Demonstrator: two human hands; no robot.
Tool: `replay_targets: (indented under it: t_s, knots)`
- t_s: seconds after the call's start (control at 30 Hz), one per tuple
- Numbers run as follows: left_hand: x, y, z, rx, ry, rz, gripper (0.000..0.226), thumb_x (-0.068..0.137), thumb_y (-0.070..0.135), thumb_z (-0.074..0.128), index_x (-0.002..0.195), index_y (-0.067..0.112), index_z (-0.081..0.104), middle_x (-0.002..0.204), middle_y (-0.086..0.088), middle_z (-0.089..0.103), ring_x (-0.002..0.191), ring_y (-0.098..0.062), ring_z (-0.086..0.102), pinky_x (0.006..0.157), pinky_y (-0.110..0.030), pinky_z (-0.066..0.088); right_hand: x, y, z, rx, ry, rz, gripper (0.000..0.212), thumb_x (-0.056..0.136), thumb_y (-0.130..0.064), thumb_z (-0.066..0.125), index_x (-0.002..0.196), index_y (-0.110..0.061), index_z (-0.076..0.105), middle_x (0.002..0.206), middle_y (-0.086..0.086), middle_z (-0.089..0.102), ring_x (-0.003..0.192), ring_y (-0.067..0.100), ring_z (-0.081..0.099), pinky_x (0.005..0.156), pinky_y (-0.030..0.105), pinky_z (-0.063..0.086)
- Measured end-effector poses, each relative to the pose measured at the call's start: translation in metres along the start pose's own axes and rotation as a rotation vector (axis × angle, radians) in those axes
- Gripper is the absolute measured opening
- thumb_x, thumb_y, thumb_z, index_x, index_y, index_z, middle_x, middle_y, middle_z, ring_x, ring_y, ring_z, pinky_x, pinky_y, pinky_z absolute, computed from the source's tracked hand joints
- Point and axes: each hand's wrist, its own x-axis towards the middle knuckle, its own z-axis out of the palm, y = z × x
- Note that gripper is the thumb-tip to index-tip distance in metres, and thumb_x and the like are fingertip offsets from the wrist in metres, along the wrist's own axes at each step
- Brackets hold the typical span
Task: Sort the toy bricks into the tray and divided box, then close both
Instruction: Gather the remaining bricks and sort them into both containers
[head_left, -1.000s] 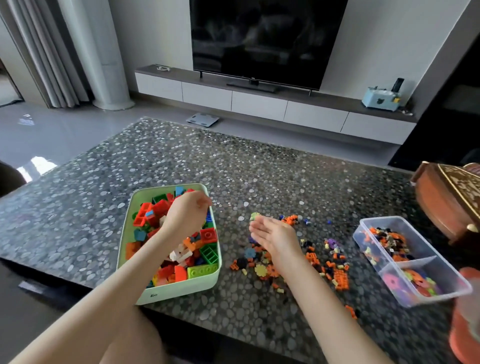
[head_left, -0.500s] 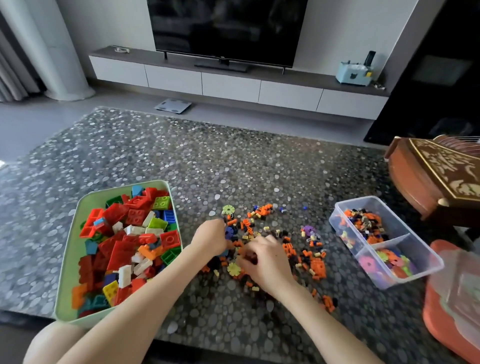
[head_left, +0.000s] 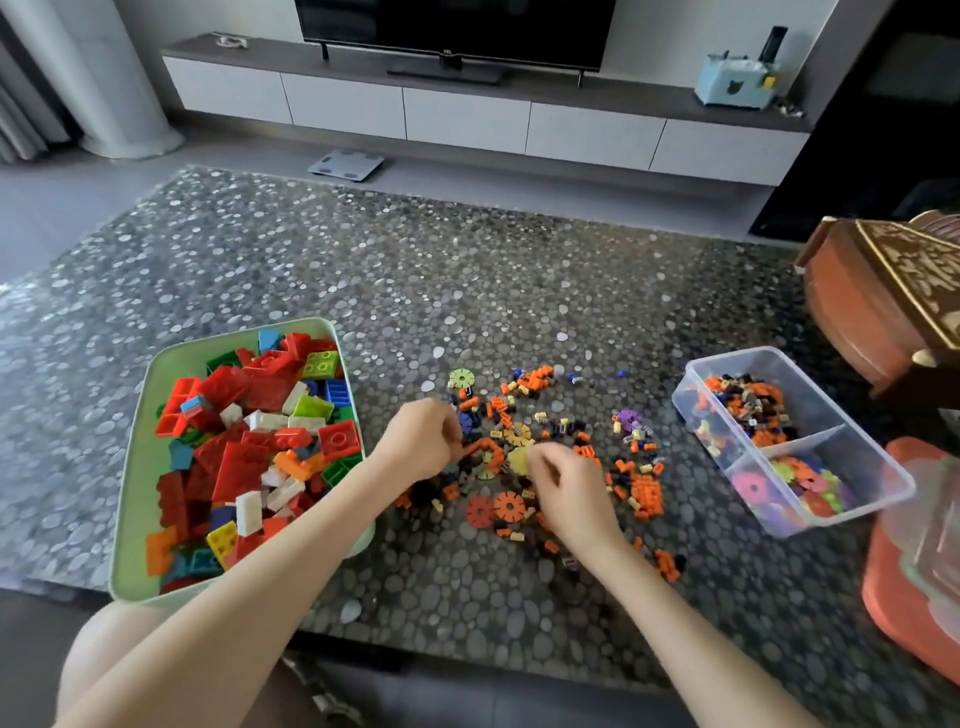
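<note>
Tiny orange-and-black plastic bricks (head_left: 647, 491) lie on the pebble-patterned table (head_left: 467, 270) between pale green plastic tray (head_left: 136, 415) and clear divided plastic box (head_left: 727, 357) (both lidless, seemingly for easy reach) as the right hand (head_left: 566, 488) pinches a yellow toothed plastic disc (head_left: 518, 460), the left hand (head_left: 418, 441) curled, contents unseen.

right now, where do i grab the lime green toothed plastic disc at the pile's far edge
Pinch the lime green toothed disc across its rim from straight above: it lies flat on the pebble-patterned table, and its notched edge probably gives the fingers purchase.
</note>
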Motion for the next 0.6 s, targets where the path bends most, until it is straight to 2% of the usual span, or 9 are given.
replay_targets:
  t_s: [0.07,0.13,0.23,0.3,0.37,0.43,0.5,0.53,0.6]
  knots:
    - [-0.003,0.004,-0.006,-0.463,-0.042,-0.161,0.004,0.082,0.009,0.071,0.084,0.009,0.068,0.077,0.0,0.061,0.068,-0.011,0.055,0.058,-0.019,0.044,0.003,-0.005,-0.014,0.373,0.014,0.266,0.024,0.099,-0.017,0.046,0.094,-0.006,0.067,0.078,0.009,0.068,0.061,0.008,0.062,0.06,0.021,0.049]
    - [-0.009,0.012,-0.011,-1.04,-0.226,-0.406,0.006,0.087,0.002,0.063,0.083,0.006,0.064,0.08,-0.004,0.058,0.066,-0.01,0.048,0.056,-0.018,0.043,0.004,-0.009,-0.024,0.915,-0.028,0.48,0.024,0.099,-0.005,0.039,0.098,0.001,0.063,0.087,0.017,0.069,0.076,0.023,0.069,0.068,0.032,0.057]
    - [-0.016,0.014,-0.008,-1.369,-0.339,-0.603,0.015,0.096,0.004,0.048,0.087,0.003,0.06,0.085,-0.009,0.051,0.07,-0.015,0.045,0.058,-0.027,0.051,0.004,-0.012,-0.032,1.409,-0.069,0.608,0.032,0.087,0.01,0.028,0.096,0.006,0.058,0.087,0.022,0.065,0.081,0.03,0.065,0.07,0.039,0.059]
    - [-0.022,0.014,-0.004,-1.479,-0.329,-0.67,0.02,0.098,0.005,0.042,0.085,-0.002,0.056,0.084,-0.012,0.046,0.07,-0.019,0.044,0.054,-0.034,0.057,0.004,-0.01,-0.031,1.43,-0.117,0.621,0.034,0.079,0.01,0.03,0.093,0.004,0.06,0.085,0.018,0.061,0.079,0.026,0.06,0.07,0.038,0.057]
    - [-0.025,0.012,0.003,-1.491,-0.276,-0.694,0.019,0.098,0.005,0.042,0.082,-0.001,0.052,0.084,-0.013,0.043,0.07,-0.021,0.045,0.05,-0.035,0.057,0.003,-0.013,-0.027,1.134,-0.2,0.562,0.025,0.079,0.0,0.042,0.09,-0.003,0.063,0.081,0.01,0.056,0.072,0.018,0.054,0.064,0.029,0.048]
    - [-0.028,0.012,0.009,-1.256,-0.205,-0.607,0.017,0.095,0.008,0.049,0.079,0.001,0.052,0.081,-0.011,0.044,0.065,-0.019,0.045,0.047,-0.026,0.049,0.002,-0.015,-0.021,0.43,-0.274,0.376,0.013,0.085,-0.016,0.059,0.093,-0.014,0.068,0.082,-0.002,0.061,0.072,0.012,0.056,0.061,0.022,0.041]
    - [-0.031,0.009,0.017,-0.615,-0.139,-0.308,0.013,0.089,0.016,0.058,0.078,0.009,0.058,0.079,-0.005,0.051,0.066,-0.016,0.047,0.055,-0.024,0.039,0.002,-0.013,-0.012,-0.228,-0.326,0.111,0.021,0.086,-0.032,0.065,0.107,-0.026,0.067,0.093,-0.011,0.065,0.081,0.009,0.06,0.064,0.02,0.043]
    - [-0.035,0.008,0.021,-0.282,-0.107,-0.114,0.008,0.086,0.02,0.063,0.082,0.013,0.062,0.084,-0.002,0.056,0.073,-0.014,0.049,0.062,-0.023,0.039,0.002,-0.013,-0.01,-0.414,-0.334,0.02,0.028,0.087,-0.036,0.064,0.114,-0.03,0.064,0.104,-0.012,0.066,0.091,0.009,0.061,0.07,0.021,0.045]
    - [-0.038,0.003,0.027,0.087,-0.083,0.119,0.019,0.081,0.027,0.069,0.097,0.018,0.064,0.101,0.001,0.057,0.089,-0.013,0.051,0.071,-0.022,0.039,0.002,-0.013,-0.005,-0.532,-0.328,-0.056,0.032,0.089,-0.033,0.063,0.121,-0.031,0.059,0.118,-0.009,0.064,0.106,0.013,0.059,0.082,0.027,0.046]
